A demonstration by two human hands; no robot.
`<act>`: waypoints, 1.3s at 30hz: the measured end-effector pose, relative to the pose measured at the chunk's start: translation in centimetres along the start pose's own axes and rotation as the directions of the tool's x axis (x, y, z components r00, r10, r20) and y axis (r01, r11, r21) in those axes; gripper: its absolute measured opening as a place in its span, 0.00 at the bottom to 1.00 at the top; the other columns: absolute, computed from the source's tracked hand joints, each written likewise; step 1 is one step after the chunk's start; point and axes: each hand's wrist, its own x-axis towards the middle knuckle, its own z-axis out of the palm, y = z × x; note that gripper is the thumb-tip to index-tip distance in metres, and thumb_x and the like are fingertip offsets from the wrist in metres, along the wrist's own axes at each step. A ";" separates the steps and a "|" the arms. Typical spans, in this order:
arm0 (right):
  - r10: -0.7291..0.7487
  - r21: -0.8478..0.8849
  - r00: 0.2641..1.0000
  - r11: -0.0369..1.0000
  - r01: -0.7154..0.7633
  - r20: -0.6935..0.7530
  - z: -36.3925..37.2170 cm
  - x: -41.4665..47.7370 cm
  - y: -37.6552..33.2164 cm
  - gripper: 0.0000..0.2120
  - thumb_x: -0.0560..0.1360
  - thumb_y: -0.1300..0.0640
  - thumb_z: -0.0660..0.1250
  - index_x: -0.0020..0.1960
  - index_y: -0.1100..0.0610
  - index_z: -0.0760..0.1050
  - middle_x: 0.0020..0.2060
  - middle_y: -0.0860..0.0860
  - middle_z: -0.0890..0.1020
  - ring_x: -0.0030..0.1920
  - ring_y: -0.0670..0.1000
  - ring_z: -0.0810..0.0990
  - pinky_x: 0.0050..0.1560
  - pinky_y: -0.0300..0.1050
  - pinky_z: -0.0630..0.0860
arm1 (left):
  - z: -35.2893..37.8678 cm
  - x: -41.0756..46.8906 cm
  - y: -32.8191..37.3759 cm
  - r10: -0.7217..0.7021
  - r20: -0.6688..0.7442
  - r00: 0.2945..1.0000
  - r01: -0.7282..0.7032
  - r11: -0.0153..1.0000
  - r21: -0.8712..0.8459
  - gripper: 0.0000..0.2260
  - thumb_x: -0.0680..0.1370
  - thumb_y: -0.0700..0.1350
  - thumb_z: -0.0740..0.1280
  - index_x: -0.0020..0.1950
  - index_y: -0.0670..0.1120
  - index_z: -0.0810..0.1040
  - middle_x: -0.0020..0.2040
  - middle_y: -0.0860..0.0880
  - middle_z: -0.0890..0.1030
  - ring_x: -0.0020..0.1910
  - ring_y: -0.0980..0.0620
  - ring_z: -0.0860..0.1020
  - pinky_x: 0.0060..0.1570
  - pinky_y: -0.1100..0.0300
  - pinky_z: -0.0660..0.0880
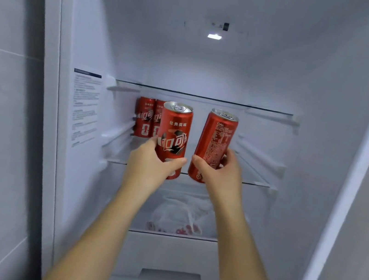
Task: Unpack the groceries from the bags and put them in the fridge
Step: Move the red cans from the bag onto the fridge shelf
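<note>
Both arms reach into the open white fridge. My left hand (151,158) grips an upright red cola can (175,128) by its lower half. My right hand (220,169) holds a second red cola can (216,140), tilted slightly left, label text facing me. Both cans hover at the front edge of the middle glass shelf (254,183). Two more red cans (144,117) stand at the back left of that shelf, the right one partly hidden behind the held can.
An upper glass shelf (209,99) sits just above the cans. Below the middle shelf lies a white plastic bag (181,214) with red items inside. A drawer front (172,254) is beneath it. A printed label (84,107) is on the left inner wall.
</note>
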 end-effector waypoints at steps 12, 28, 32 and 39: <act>0.053 -0.135 0.999 0.989 -0.054 -0.010 2.1 5.9 2.7 0.25 0.70 0.49 0.75 0.63 0.50 0.70 0.51 0.44 0.77 0.54 0.48 0.78 0.56 0.46 0.75 | 3.3 6.5 -3.2 -0.083 0.049 0.995 0.080 0.995 0.061 0.30 0.68 0.56 0.76 0.66 0.45 0.74 0.59 0.48 0.80 0.56 0.49 0.79 0.58 0.51 0.77; 0.090 -0.185 0.990 0.980 -0.069 0.111 2.2 7.5 3.3 0.35 0.71 0.52 0.76 0.72 0.54 0.63 0.58 0.48 0.77 0.59 0.51 0.78 0.57 0.45 0.74 | 4.5 7.7 -3.9 -0.031 0.100 0.994 0.025 0.998 0.064 0.32 0.69 0.56 0.75 0.68 0.45 0.70 0.60 0.48 0.79 0.58 0.50 0.78 0.56 0.55 0.76; 0.109 -0.250 0.989 0.965 -0.081 0.101 1.5 7.3 3.6 0.32 0.72 0.54 0.75 0.71 0.56 0.65 0.62 0.50 0.77 0.57 0.50 0.78 0.54 0.42 0.72 | 3.9 7.5 -4.5 -0.010 0.090 0.996 0.002 0.996 0.092 0.26 0.71 0.52 0.75 0.65 0.45 0.74 0.58 0.49 0.80 0.50 0.55 0.77 0.51 0.61 0.73; 0.112 -0.424 0.988 0.904 -0.057 0.106 3.0 10.6 4.2 0.26 0.70 0.53 0.76 0.64 0.59 0.72 0.58 0.53 0.81 0.56 0.53 0.80 0.51 0.44 0.75 | 6.1 10.8 -3.8 -0.072 0.121 0.990 0.038 0.965 0.261 0.22 0.72 0.52 0.74 0.61 0.43 0.77 0.54 0.47 0.82 0.52 0.48 0.80 0.48 0.56 0.77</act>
